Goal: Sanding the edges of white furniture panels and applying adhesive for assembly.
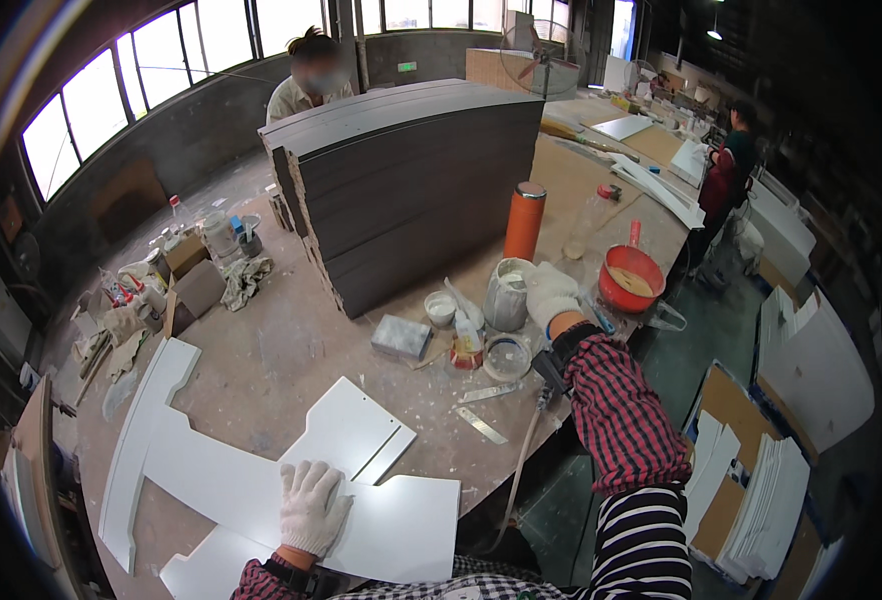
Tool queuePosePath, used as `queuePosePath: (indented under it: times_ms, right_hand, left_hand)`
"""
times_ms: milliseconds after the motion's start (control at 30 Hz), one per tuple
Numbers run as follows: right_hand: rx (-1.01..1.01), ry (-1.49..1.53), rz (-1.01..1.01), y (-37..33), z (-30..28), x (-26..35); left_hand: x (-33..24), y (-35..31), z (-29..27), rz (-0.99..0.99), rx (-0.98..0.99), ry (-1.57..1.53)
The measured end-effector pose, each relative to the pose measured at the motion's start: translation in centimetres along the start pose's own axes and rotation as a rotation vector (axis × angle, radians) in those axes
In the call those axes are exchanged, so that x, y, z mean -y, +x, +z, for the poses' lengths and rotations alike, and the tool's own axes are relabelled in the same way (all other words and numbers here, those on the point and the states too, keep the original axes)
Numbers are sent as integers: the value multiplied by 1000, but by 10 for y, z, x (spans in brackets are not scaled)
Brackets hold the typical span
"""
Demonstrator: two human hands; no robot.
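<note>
My left hand [311, 507], in a white knitted glove, lies with its fingers spread on a white cut panel [403, 520]. The panel overlaps other white shaped pieces, among them a notched panel [336, 430] and a long curved strip [146, 455]. My right hand [553, 292], gloved too, is stretched out at the right edge of the table. It is against or just beside a stained metal can [506, 300]. What its fingers do there is too small to make out. An orange cylinder [526, 222] stands behind that can, and a red pan [631, 280] with beige paste lies to the right.
A tall stack of dark boards [421, 190] stands mid-table, with a person [311, 85] behind it. Near my right arm are a grey block [401, 337], a tape roll [507, 357] and a hose [526, 450]. Stacked white panels [766, 510] stand on the right. Another person [731, 170] works farther back.
</note>
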State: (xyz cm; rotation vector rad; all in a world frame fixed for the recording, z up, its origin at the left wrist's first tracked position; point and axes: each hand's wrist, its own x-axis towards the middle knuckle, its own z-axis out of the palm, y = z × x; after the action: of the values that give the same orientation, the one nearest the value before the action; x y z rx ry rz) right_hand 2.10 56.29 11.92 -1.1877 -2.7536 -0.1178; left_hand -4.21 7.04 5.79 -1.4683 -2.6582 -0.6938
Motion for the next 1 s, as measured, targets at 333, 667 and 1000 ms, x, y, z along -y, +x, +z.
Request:
queuePosePath:
  times_ms: [333,667,1000]
  right_hand:
    - [58,-31,-44,-6,-34,2]
    - [110,-118,24,1,-26,23]
    - [144,-139,-112,8,-22,10]
  left_hand:
    - [2,-1,1,17,-44,1]
    - [-1,1,-3,-47,47,-53]
    - [1,-1,-2,-8,3,-43]
